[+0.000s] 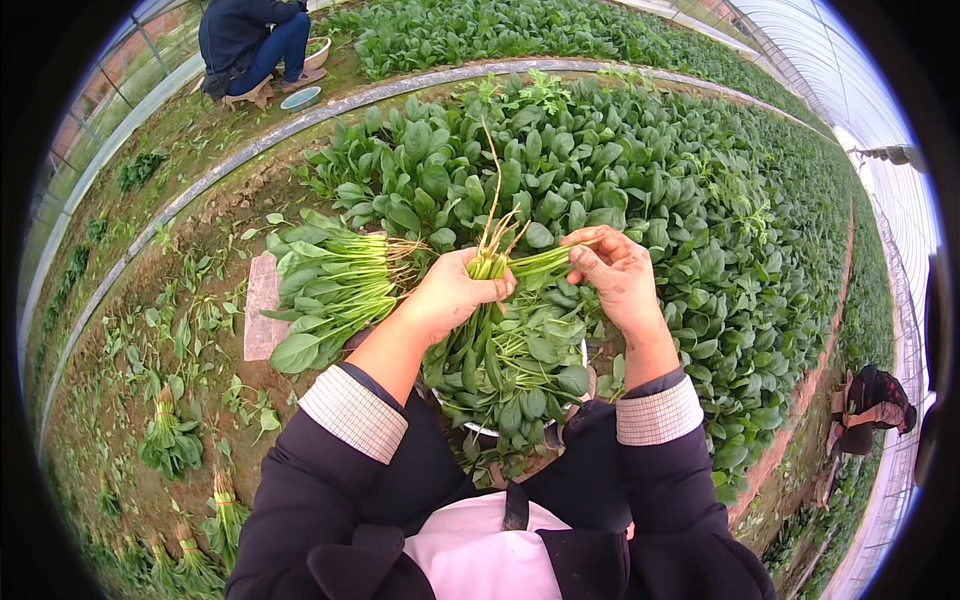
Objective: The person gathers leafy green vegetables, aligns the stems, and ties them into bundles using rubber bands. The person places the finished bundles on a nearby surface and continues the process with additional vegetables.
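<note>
My left hand [457, 292] is closed around a small bunch of spinach [491, 264], its thin pale roots pointing away from me and its leaves hanging below. My right hand [616, 274] pinches the end of some green spinach stems [541, 262] between thumb and fingers. These stems stretch across to the bunch. Below both hands, loose spinach [525, 375] fills a basin whose white rim [481, 430] shows between my knees. To the left, a neat row of spinach plants [337, 289] lies with roots facing right, partly over a flat pinkish board [261, 307].
Growing spinach [720, 262] spreads ahead and right. Tied spinach bundles [169, 442] sit on the littered soil at left. A grey strip [300, 124] crosses behind. One person [251, 45] sits at upper left near a teal basin [301, 98]; another person [874, 405] is at far right.
</note>
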### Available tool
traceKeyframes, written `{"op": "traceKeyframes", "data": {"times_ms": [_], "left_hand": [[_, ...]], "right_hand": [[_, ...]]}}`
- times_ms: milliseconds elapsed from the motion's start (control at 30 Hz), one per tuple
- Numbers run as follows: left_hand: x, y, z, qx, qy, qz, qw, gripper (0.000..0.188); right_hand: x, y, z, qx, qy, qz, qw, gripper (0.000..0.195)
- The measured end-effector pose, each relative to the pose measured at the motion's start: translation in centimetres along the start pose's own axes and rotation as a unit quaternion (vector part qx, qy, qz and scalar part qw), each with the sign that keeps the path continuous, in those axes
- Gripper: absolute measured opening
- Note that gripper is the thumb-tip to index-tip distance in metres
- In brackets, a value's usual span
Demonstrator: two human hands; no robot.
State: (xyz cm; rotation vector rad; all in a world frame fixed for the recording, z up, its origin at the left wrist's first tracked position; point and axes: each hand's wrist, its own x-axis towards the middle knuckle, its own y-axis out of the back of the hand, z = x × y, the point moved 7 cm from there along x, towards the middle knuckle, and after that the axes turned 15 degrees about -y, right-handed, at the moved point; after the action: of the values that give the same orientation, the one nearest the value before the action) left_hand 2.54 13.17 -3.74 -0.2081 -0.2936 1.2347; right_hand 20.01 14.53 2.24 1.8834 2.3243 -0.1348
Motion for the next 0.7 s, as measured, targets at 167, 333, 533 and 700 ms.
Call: {"op": "traceKeyframes", "data": {"times_ms": [167, 333, 533, 700], "left_hand": [[0.1, 2.0, -0.3, 0.11, 0.034, 0.073, 0.991, 0.02], [0.1, -0.1, -0.2, 0.116, -0.006, 0.023, 0.993, 0.02], [0.2, -2.4, -0.3, -0.038, 0.0, 0.029, 0.999, 0.034], [0.3, -2.2, -0.5, -0.058, 0.013, 0.027, 0.998, 0.035]], "right_hand": [[-0.6, 1.3, -1.4, -0.328, 0.024, 0.091, 0.94, 0.011], [-0.7, -1.7, -0.4, -0.311, 0.017, 0.022, 0.95, 0.011], [0.2, -3.9, 1.9, -0.103, -0.045, -0.017, 0.993, 0.014], [0.2, -4.6, 2.7, 0.013, -0.054, -0.05, 0.997, 0.014]]}}
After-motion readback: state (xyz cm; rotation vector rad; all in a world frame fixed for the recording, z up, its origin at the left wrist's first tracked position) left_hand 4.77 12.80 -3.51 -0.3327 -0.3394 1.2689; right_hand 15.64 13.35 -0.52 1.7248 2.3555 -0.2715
